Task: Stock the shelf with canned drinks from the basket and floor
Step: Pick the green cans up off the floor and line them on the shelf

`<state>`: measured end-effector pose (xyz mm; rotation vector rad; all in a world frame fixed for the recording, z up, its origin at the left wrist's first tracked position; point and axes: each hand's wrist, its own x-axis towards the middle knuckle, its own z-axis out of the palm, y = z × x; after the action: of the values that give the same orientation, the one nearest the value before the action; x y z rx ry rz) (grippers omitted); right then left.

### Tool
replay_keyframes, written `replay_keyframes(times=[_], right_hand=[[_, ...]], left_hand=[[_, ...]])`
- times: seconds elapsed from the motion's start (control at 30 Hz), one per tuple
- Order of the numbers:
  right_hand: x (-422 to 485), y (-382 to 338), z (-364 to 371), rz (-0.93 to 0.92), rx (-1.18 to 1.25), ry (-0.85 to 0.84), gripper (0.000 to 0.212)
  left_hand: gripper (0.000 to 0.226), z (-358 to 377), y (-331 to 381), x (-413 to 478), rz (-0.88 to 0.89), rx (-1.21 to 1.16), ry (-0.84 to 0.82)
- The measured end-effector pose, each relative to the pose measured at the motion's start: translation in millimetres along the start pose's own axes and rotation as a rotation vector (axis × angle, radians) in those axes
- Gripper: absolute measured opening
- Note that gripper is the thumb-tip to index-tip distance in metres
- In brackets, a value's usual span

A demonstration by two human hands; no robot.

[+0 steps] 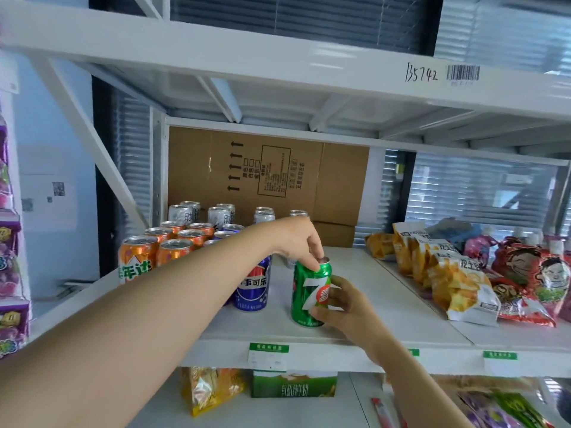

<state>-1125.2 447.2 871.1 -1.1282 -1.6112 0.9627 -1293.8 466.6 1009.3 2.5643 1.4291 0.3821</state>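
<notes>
A green 7-Up can (306,296) stands upright on the white shelf (386,307), near its front edge. My left hand (301,239) reaches across from the left and pinches the can's top rim. My right hand (343,304) wraps the can's lower right side. Just left of it stands a blue Pepsi can (253,285), partly hidden by my left forearm. Behind that are several orange cans (173,242) in rows and several silver cans (221,213) at the back. The basket and floor are out of view.
A brown cardboard box (268,174) stands against the shelf's back. Yellow chip bags (448,273) and red snack pouches (531,273) fill the shelf's right side. The upper shelf beam (278,60) hangs overhead. A green carton (293,384) and a snack bag (210,387) sit below.
</notes>
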Motion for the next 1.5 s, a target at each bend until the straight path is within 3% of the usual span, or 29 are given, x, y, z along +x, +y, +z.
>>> replay_keyframes(times=[0.3,0.63,0.9,1.07,1.5], right_hand=[[41.8,2.9,23.3,0.021,-0.198,0.079,0.067],[112.0,-0.4,52.2,0.108,-0.373,0.17,0.054],[124.8,16.3,59.7,0.059,-0.255,0.237,0.063],[127.9,20.2,57.0,0.056,-0.204,0.305,0.055],[135.5,22.7,58.8,0.033,-0.321,0.291,0.048]], left_hand=[[0.028,2.2,-17.8,25.4,0.005,0.107,0.046],[0.032,-2.7,-54.5,71.1,-0.098,0.253,0.065],[0.032,-5.5,-75.9,86.3,-0.114,0.203,0.075],[0.032,-9.9,-79.1,92.7,-0.121,0.214,0.063],[0.032,-8.1,-97.0,97.9,-0.095,0.216,0.092]])
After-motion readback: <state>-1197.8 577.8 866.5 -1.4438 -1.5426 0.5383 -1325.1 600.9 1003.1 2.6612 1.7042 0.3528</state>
